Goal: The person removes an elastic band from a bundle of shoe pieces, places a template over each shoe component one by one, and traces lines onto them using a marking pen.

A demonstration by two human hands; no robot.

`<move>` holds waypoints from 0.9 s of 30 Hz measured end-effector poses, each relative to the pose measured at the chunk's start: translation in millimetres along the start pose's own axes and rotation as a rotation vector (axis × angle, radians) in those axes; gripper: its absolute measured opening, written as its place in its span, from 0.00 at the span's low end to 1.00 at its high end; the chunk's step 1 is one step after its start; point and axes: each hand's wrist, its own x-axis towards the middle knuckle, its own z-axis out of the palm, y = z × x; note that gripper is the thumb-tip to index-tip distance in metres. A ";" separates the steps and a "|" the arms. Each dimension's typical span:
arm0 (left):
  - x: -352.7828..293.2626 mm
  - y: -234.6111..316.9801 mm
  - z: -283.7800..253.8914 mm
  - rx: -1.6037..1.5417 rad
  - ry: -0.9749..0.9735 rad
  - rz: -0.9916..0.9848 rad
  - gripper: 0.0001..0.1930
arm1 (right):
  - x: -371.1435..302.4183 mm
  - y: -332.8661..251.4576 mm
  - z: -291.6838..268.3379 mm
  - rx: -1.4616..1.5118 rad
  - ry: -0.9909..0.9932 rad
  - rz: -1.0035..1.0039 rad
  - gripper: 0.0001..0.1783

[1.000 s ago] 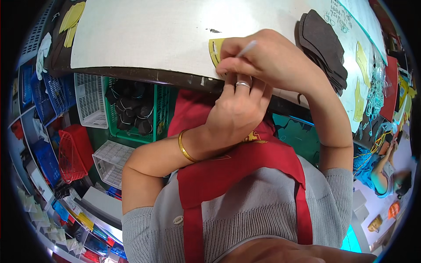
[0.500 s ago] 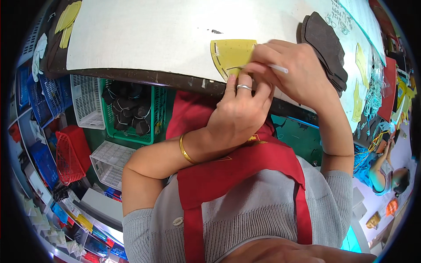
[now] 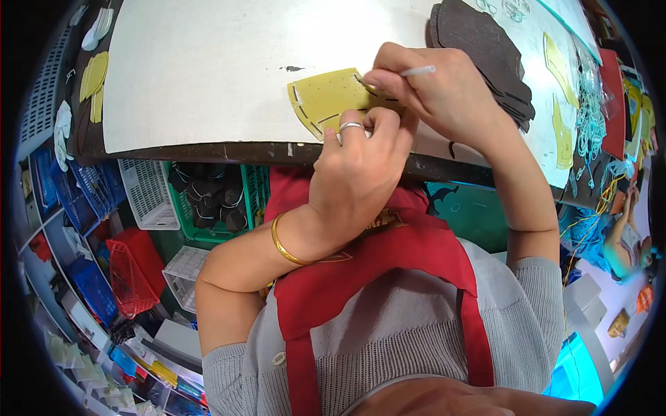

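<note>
A yellow curved template with dark slots along its edges lies flat near the front edge of the white-topped table. My left hand is bent over its lower edge, with a ring on one finger, pressing it down. Over the template's right part, my right hand grips a thin white pen, its rear end sticking out to the right. The pen's tip is hidden behind my fingers. Just beyond my right hand rests a stack of dark brown cut pieces.
More yellow templates lie at the table's right, beside tangled teal cord. Others are at the far left, near a white glove. Below the table, a green crate holds dark bundles. Another person sits at far right.
My right hand with the pen has moved up and left, from the template's lower part to its upper right. The view has shifted, and more of the template shows.
</note>
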 end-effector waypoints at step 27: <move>92.3 -121.2 59.4 -0.078 0.218 -0.060 0.16 | -86.0 59.2 -75.8 0.190 0.466 0.633 0.10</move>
